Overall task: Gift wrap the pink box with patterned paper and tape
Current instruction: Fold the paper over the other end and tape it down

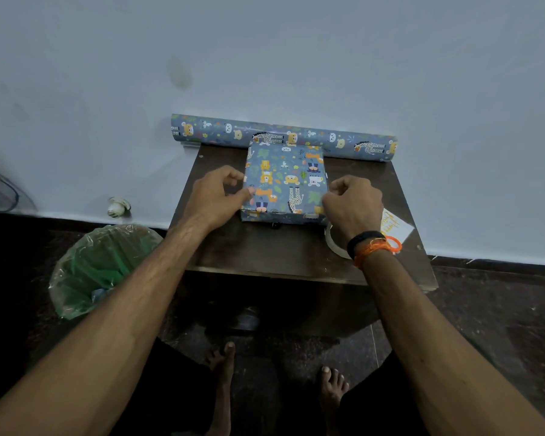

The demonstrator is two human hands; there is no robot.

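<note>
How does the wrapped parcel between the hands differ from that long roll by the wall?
The wrapped box is flat and squarish; the paper roll is a long tube. The box lies mid-table with the left hand and right hand at its sides; the roll lies against the wall, untouched, overhanging the table at both ends. Both show the same blue animal print.

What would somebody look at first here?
Probably the wrapped box with cartoon animals, in the middle of the small dark table, with the left hand and right hand at its sides. Behind it, against the wall, lies the matching wrapping paper roll.
</note>
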